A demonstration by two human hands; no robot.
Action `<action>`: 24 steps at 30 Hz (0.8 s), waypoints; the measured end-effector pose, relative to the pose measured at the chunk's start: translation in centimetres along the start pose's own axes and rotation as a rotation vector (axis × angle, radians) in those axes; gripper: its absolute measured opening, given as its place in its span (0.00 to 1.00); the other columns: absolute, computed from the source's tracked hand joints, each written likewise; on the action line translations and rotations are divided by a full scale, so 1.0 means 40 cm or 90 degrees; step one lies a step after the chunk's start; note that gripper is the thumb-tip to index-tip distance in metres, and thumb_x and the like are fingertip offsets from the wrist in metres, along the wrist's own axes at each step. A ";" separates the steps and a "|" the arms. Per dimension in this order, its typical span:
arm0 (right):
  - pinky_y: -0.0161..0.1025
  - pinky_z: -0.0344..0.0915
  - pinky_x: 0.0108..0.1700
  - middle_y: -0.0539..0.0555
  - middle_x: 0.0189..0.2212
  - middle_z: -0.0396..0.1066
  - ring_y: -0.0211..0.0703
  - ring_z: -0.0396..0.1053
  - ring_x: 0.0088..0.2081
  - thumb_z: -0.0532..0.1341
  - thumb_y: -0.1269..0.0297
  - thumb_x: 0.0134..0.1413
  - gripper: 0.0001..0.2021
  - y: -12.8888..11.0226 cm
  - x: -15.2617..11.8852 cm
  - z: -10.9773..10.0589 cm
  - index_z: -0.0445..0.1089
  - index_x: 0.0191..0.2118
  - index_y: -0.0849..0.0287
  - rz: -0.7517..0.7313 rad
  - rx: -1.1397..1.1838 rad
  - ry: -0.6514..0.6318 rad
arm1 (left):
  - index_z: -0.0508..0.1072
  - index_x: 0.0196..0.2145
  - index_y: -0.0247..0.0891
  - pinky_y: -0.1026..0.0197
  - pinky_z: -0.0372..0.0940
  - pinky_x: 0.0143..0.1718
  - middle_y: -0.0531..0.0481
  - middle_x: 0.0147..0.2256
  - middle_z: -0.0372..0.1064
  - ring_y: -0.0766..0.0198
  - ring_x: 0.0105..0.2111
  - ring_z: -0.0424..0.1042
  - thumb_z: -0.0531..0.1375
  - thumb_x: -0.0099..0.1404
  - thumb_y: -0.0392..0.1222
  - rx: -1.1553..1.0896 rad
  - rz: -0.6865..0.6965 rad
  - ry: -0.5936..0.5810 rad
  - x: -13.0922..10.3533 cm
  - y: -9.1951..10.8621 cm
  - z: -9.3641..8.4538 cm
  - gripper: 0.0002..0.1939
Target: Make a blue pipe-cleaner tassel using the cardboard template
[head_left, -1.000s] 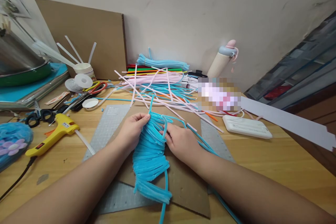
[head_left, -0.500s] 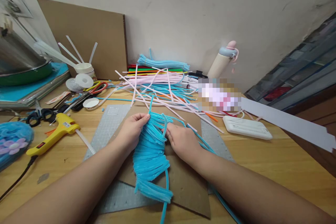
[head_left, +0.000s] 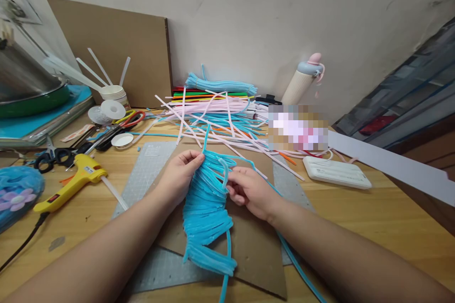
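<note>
A zigzag piece of bright blue pipe cleaners (head_left: pixel 206 199), folded back and forth in tight rows, lies over a sheet of brown cardboard (head_left: pixel 258 255). My left hand (head_left: pixel 180 170) pinches its upper left corner, where one stem sticks up past the thumb. At the upper right edge, my right hand (head_left: pixel 251 188) has thumb and index finger closed at a short bent pipe cleaner end that stands up from the rows. The right hand's other fingers are curled. A long blue stem runs out under my right forearm, and another trails from the bottom of the piece.
Beneath the cardboard is a grey cutting mat (head_left: pixel 149 270). A yellow glue gun (head_left: pixel 71 184), black scissors (head_left: pixel 53 154) and a blue flowered item (head_left: pixel 17 194) lie left. Loose pink pipe cleaners (head_left: pixel 213 135) spread behind. A white power bank (head_left: pixel 336 173) and a bottle (head_left: pixel 302 78) stand right.
My right hand has turned slightly and its fingers have come more into view beside the bent end. The left hand keeps its pinch at the upper left corner.
</note>
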State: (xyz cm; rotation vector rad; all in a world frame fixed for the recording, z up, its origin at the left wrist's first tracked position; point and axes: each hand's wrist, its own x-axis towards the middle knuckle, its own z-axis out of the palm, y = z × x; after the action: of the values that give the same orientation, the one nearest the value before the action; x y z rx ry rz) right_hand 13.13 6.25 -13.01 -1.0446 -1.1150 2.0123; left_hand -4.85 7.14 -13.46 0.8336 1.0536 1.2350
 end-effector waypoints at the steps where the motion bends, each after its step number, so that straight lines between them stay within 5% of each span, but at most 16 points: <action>1: 0.28 0.39 0.16 0.44 0.15 0.59 0.26 0.49 0.13 0.59 0.60 0.48 0.13 -0.004 0.000 -0.005 0.57 0.22 0.61 0.051 0.062 -0.037 | 0.69 0.29 0.34 0.67 0.63 0.26 0.54 0.22 0.68 0.70 0.21 0.67 0.67 0.50 0.46 0.009 0.008 0.002 0.001 -0.002 -0.001 0.15; 6: 0.26 0.38 0.15 0.44 0.16 0.60 0.24 0.50 0.12 0.56 0.63 0.52 0.10 -0.012 0.000 -0.022 0.58 0.25 0.61 0.249 0.232 -0.195 | 0.70 0.29 0.35 0.70 0.58 0.23 0.56 0.21 0.65 0.74 0.19 0.62 0.65 0.53 0.47 0.081 0.047 0.022 0.005 -0.011 -0.006 0.13; 19: 0.24 0.38 0.15 0.40 0.12 0.50 0.24 0.42 0.12 0.54 0.65 0.57 0.08 -0.018 -0.002 -0.016 0.60 0.28 0.61 0.270 0.256 -0.223 | 0.70 0.25 0.35 0.69 0.54 0.22 0.57 0.19 0.62 0.72 0.19 0.57 0.63 0.52 0.50 0.248 0.136 0.118 -0.004 -0.002 0.006 0.14; 24: 0.26 0.35 0.15 0.43 0.13 0.51 0.26 0.43 0.13 0.54 0.65 0.53 0.08 -0.005 0.001 -0.003 0.57 0.25 0.60 0.218 0.172 -0.134 | 0.73 0.27 0.35 0.68 0.58 0.25 0.55 0.22 0.68 0.70 0.22 0.63 0.64 0.50 0.52 0.256 0.138 0.097 -0.005 0.011 0.009 0.16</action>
State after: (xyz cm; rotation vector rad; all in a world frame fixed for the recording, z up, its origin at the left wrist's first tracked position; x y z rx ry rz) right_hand 13.25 6.42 -12.87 -0.9471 -0.7695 2.5101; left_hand -4.65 7.02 -12.91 1.2005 1.3908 1.3028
